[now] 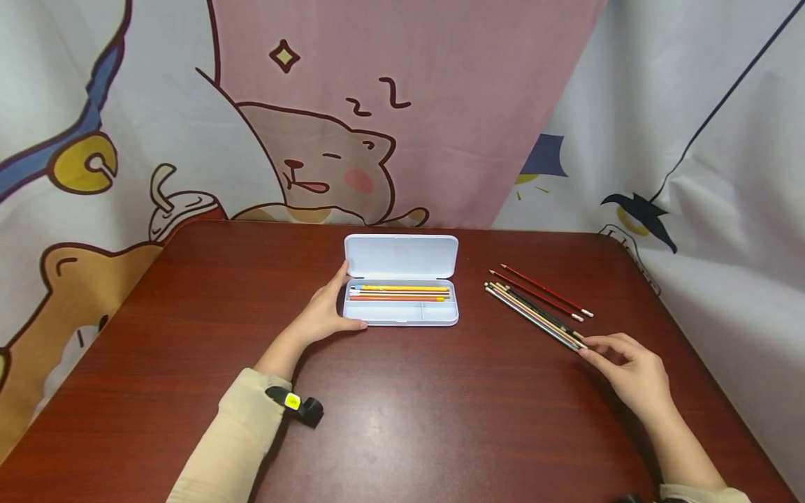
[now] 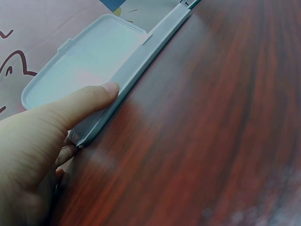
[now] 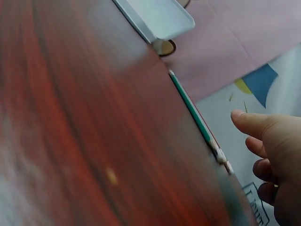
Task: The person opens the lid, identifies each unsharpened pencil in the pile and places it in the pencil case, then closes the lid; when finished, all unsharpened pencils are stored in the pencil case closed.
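A white pencil case (image 1: 402, 323) lies with its lid (image 1: 402, 256) raised and several pencils (image 1: 399, 293) inside. My left hand (image 1: 323, 311) grips its left end, the thumb (image 2: 96, 96) on the front edge and the other fingers round the far side, partly hidden. To the right, several pencils (image 1: 534, 316) lie side by side at a slant, with two red pencils (image 1: 546, 290) behind them. My right hand (image 1: 635, 374) is at their near ends, thumb and forefinger a little apart. In the right wrist view that hand (image 3: 277, 150) shows no pencil between its fingers, near a green pencil (image 3: 195, 117).
Both the case and the pencils lie on a dark red-brown wooden table (image 1: 402, 412). Behind the table hangs a printed cloth (image 1: 440, 140) with cartoon animals, and it continues along the right side. A black wrist strap (image 1: 295, 405) sits over the left sleeve (image 1: 233, 433).
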`<state>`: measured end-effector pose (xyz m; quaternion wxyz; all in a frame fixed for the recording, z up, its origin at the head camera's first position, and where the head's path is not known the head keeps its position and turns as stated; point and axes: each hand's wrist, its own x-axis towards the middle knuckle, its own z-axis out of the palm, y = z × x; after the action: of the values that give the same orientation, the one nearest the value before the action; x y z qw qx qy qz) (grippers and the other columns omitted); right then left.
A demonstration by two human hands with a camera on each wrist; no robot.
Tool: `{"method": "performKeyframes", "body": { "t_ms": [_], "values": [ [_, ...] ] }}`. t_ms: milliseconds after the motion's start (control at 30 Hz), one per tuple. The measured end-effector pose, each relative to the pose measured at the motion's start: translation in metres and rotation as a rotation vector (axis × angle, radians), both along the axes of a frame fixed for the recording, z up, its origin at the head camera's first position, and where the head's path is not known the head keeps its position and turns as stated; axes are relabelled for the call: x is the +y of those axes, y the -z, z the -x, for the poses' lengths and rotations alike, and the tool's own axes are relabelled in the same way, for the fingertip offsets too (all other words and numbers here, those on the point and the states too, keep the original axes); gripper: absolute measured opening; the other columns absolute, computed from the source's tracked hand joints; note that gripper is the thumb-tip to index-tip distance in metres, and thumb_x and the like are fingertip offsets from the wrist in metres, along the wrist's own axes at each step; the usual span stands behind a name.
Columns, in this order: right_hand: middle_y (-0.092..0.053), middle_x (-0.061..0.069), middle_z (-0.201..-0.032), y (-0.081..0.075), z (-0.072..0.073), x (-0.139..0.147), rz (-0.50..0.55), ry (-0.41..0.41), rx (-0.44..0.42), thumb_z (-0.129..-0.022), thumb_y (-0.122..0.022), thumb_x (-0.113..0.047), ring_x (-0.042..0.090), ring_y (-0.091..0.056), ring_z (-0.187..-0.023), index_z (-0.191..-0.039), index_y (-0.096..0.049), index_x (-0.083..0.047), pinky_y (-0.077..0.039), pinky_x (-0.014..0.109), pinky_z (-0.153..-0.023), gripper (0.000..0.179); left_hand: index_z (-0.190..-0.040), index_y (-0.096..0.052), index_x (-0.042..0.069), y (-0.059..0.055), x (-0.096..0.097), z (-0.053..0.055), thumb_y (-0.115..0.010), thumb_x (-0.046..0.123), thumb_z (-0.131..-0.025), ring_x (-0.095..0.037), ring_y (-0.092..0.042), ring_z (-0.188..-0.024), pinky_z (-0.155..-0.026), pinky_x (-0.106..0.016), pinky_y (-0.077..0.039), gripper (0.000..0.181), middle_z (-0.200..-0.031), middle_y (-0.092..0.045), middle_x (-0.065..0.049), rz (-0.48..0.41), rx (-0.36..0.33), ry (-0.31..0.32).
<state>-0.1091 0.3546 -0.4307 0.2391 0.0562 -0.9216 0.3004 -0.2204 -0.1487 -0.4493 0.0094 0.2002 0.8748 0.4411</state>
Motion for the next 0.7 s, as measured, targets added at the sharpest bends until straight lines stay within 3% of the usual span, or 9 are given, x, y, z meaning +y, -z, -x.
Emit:
{"method": "performKeyframes", "body": {
  "t_ms": [467,700],
  "values": [
    [-0.060,-0.013,-0.078,0.012,0.001,0.024,0.003,0.043,-0.141,-0.081,-0.078,-0.021,0.001,-0.047,-0.066,-0.093,-0.076,-0.014,-0.035,0.021,-0.054,0.014,-0.155,-0.001,0.011,-0.001,0.000,0.000,-0.091,0.021,-0.065,-0.026,-0.037,-0.130,-0.108,-0.047,-0.023,0.127,-0.143,-0.044,-0.013,-0.008,0.010,0.010],
    [-0.064,-0.004,-0.083,0.014,0.007,0.024,-0.076,0.091,-0.185,-0.081,-0.078,-0.028,0.001,-0.047,-0.065,-0.094,-0.076,-0.016,-0.036,0.027,-0.052,0.017,-0.155,-0.002,0.010,0.000,0.000,0.000,-0.090,0.021,-0.065,-0.026,-0.036,-0.130,-0.109,-0.048,-0.022,0.127,-0.142,-0.045,-0.013,-0.004,0.013,0.012]
  ]
}}
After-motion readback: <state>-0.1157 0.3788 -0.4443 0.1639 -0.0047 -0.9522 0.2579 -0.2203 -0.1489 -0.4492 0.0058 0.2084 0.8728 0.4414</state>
